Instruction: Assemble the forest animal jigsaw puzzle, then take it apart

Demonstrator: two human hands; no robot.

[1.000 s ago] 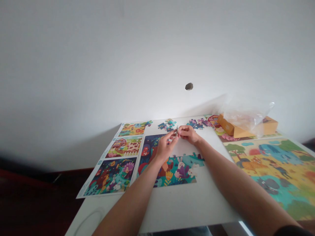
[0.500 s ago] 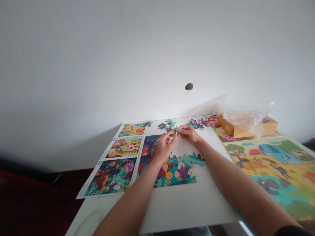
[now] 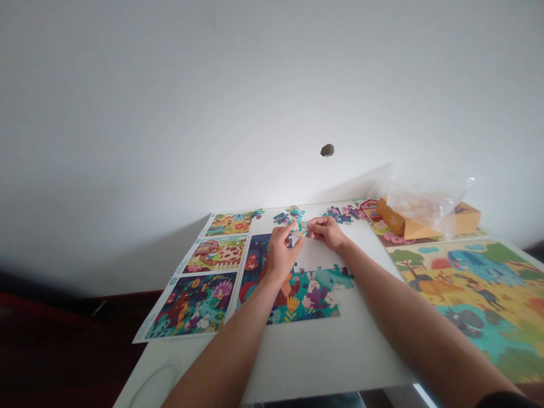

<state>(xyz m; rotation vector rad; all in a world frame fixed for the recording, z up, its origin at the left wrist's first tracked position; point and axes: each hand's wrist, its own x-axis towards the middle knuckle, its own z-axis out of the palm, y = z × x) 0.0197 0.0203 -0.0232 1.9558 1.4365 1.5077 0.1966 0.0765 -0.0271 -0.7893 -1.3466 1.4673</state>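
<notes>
My left hand [image 3: 281, 253] and my right hand [image 3: 326, 232] meet over a half-built jigsaw [image 3: 297, 286] on the white table [image 3: 323, 351]. Both pinch a small puzzle piece [image 3: 300, 232] between their fingertips, just above the open upper part of the jigsaw. The finished lower part shows a white rabbit, flowers and teal ground. Loose pieces [image 3: 289, 215] lie in small heaps just beyond my hands, with more loose pieces [image 3: 343, 213] to the right.
A sheet with three small reference pictures [image 3: 208, 272] lies at the left. A large finished yellow puzzle [image 3: 476, 289] fills the right side. An orange box [image 3: 420, 224] under a clear plastic bag [image 3: 425, 195] stands at the back right. A white wall rises behind.
My left hand has shifted a little, its fingers now raised over the piece. The piece has turned from edge-on to nearly flat between both hands. My right hand has hardly moved.
</notes>
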